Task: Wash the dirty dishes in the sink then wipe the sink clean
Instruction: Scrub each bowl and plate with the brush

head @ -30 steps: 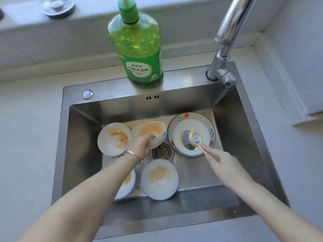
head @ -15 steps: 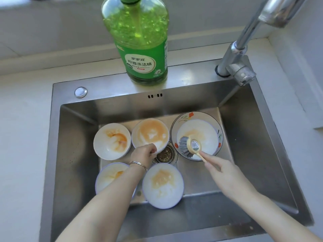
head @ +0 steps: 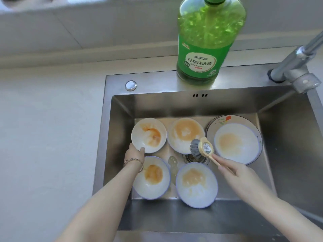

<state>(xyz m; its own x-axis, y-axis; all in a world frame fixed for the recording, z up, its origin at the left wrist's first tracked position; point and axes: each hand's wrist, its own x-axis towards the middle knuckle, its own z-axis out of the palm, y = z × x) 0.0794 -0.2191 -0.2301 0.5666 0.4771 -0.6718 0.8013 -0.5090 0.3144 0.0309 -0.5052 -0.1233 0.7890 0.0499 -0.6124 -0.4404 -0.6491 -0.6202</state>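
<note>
Dirty dishes (head: 196, 186) lie in the sink (head: 288, 137). Our left hand (head: 135, 154) pinches the rim of the back-left bowl (head: 148, 135); our right hand (head: 239, 177) grips the brush (head: 201, 148) near the drain (head: 189, 158). We judge a greasy rim may slip and chip.

Five white bowls smeared with orange residue lie in the steel sink (head: 288, 154): the left rear bowl (head: 148, 135), the middle rear bowl (head: 185, 133), the right rear bowl (head: 236, 144) on a floral-rimmed plate (head: 225, 119), the front left bowl (head: 152, 180) and the front middle bowl (head: 196, 186), with a grey-bristled brush (head: 201, 148) over the middle rear bowl's near rim
</note>
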